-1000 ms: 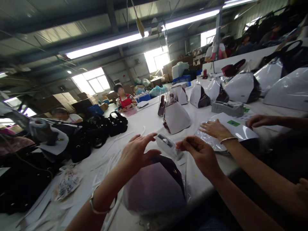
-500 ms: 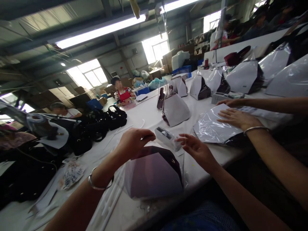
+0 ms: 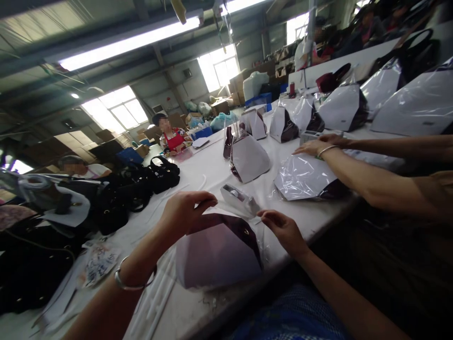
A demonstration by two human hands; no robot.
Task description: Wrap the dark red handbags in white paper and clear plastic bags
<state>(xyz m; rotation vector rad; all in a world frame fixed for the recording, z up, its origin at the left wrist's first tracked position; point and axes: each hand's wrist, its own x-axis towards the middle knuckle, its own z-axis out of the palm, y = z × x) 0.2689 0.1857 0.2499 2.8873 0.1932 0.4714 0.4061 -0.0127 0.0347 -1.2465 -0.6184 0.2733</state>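
Observation:
In front of me stands a handbag (image 3: 215, 257), dark along its top and side, with a pale sheet over its front and a clear plastic bag (image 3: 264, 245) around it. My left hand (image 3: 186, 210), with a silver bangle on its wrist, is closed above the handbag's top left, its fingertips pinching the thin plastic. On the other side, my right hand (image 3: 283, 231) pinches the plastic bag's edge between thumb and fingers. A grey tape dispenser (image 3: 239, 197) lies just behind the handbag, between my hands.
At my right, a co-worker's hands (image 3: 314, 146) rest by another wrapped handbag (image 3: 304, 177). Several wrapped handbags (image 3: 249, 158) stand farther back on the white table (image 3: 198, 316). Black bags (image 3: 163, 174) and a printed plastic packet (image 3: 97, 264) lie at left.
My right hand's fingers have drawn together into a pinch and sit slightly lower. The co-worker's hands have moved toward the far edge of their wrapped handbag. The view has shifted slightly.

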